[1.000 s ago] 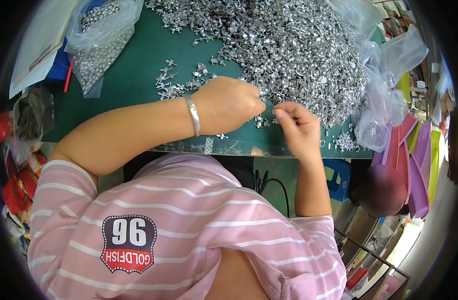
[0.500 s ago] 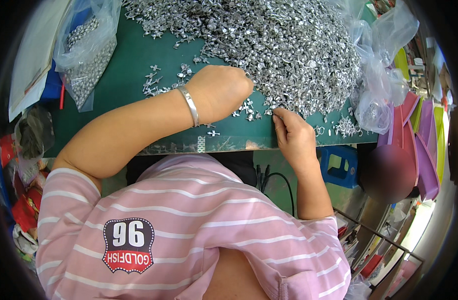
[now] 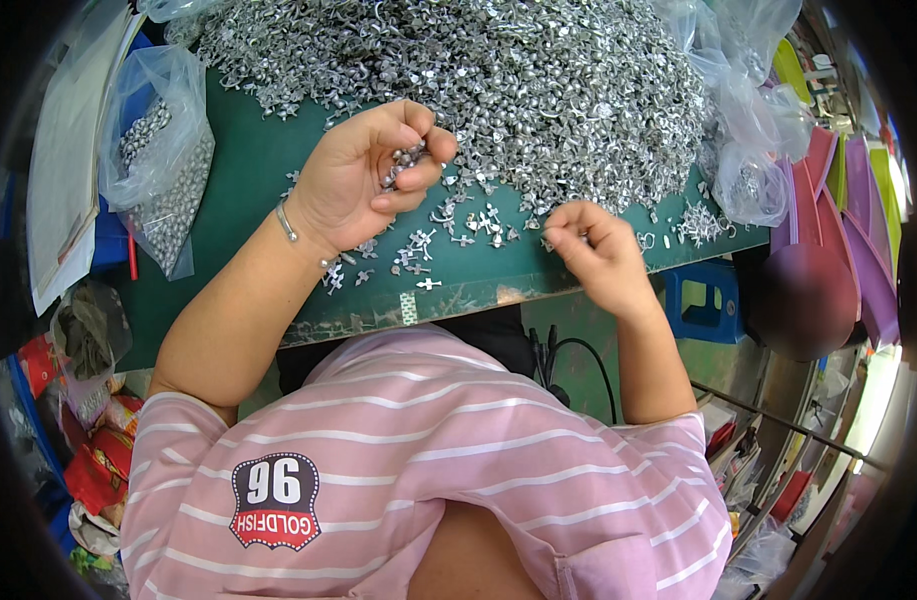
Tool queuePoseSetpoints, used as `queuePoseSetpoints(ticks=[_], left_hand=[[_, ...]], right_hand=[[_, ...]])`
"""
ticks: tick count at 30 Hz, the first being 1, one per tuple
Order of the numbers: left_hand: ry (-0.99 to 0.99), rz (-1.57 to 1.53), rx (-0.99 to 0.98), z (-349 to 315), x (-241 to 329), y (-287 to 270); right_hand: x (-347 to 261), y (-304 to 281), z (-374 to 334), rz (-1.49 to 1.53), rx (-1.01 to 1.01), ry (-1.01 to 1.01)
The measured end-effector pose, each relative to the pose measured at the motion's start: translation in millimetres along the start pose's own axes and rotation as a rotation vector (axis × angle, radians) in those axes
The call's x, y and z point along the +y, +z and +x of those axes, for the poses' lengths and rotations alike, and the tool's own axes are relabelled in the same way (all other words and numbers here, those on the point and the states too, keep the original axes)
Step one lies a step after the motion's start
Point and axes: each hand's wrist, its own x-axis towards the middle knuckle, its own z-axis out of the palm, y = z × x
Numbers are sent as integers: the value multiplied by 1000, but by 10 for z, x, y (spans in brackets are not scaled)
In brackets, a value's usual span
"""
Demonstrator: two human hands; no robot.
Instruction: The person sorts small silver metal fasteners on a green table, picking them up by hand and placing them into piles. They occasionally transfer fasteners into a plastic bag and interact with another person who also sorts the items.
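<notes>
Now the left hand (image 3: 353, 180) has turned its palm up, fingers closed around small metal pieces (image 3: 406, 158); before, its back was showing. The right hand (image 3: 596, 255) stays low over the counter (image 3: 240, 150); whether it grips something, I cannot tell. Loose pieces (image 3: 415, 248) lie between; a big metal heap (image 3: 558, 100) blocks the far side.

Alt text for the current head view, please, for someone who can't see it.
A person's curled left hand holds small silvery pieces above a green table; the right hand is curled near the table's front edge. Beyond the hands lies a large heap of small metal parts.
</notes>
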Motion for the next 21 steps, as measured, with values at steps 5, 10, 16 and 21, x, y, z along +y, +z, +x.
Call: queuePoseSetpoints(ticks=[5,10,16,21], left_hand=[[59,15,32,20,-44,-51],[67,61,101,20,-44,-10],[86,148,124,5,-45,11],[95,168,134,-3,-38,34]], right_hand=[[-47,-118,113,1155,3,56],[70,49,155,-398,272,-270],[2,205,170,-891,297,-467],[4,162,208,-780,230,-450]])
